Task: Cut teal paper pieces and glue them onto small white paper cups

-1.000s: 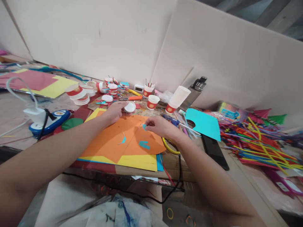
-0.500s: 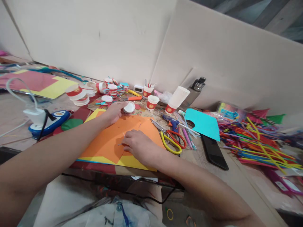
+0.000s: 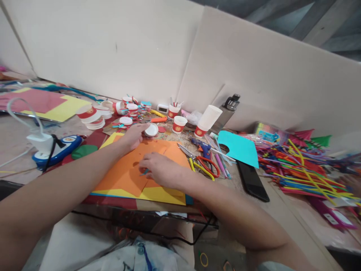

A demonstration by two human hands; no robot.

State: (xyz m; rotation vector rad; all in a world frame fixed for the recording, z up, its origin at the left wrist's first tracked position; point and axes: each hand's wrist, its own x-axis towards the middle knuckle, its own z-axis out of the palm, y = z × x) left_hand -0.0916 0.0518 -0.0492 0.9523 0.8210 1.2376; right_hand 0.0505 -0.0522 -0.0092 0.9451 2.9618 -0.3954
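My left hand (image 3: 132, 136) is closed at the left rim of a white round cut-down paper cup (image 3: 151, 130), its fingertips on the edge. Below and to the right, my right hand (image 3: 160, 169) hovers low over orange paper (image 3: 121, 175), thumb and fingers pinched together on a small blue strip (image 3: 144, 172). Its palm side is hidden. Under the orange paper lies a yellow sheet (image 3: 163, 195). Scissors (image 3: 201, 162) with red and yellow handles rest right of the orange paper, beside a blue glue gun (image 3: 205, 147).
Further back stand paper cups (image 3: 179, 124), a stacked cup column (image 3: 208, 120) and a bottle (image 3: 228, 109). Cyan paper (image 3: 239, 146) overlaps a black phone (image 3: 252, 182). Pipe cleaners (image 3: 307, 169) pile up at right. A blue power strip (image 3: 60, 150) lies left.
My right hand has shifted slightly left and turned, so the blue strip at its fingertips shows more clearly. My left hand stays at the cut-down cup. The view has shifted a little.
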